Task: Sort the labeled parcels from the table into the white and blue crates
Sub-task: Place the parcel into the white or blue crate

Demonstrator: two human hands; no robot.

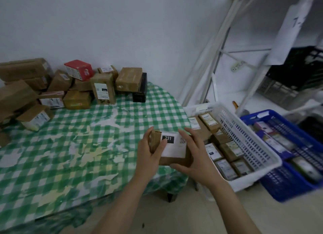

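Observation:
I hold a small brown cardboard parcel (174, 150) over the right edge of the table; its white label shows "231" on a black patch. My left hand (150, 153) grips its left end, thumb across the label. My right hand (192, 157) grips the right side, fingers over the top and thumb beneath. To the right stands the white crate (244, 139) with several labelled brown parcels packed in rows. Beyond it is the blue crate (297, 186), also holding several parcels. A pile of parcels (73, 87) lies at the table's far left.
The table (78, 155) has a worn green-and-white checked cloth. A red box (78, 69) tops the pile and a black box (140, 89) stands at its right end. White shelving (262, 59) with dark crates (297, 71) rises behind the two crates.

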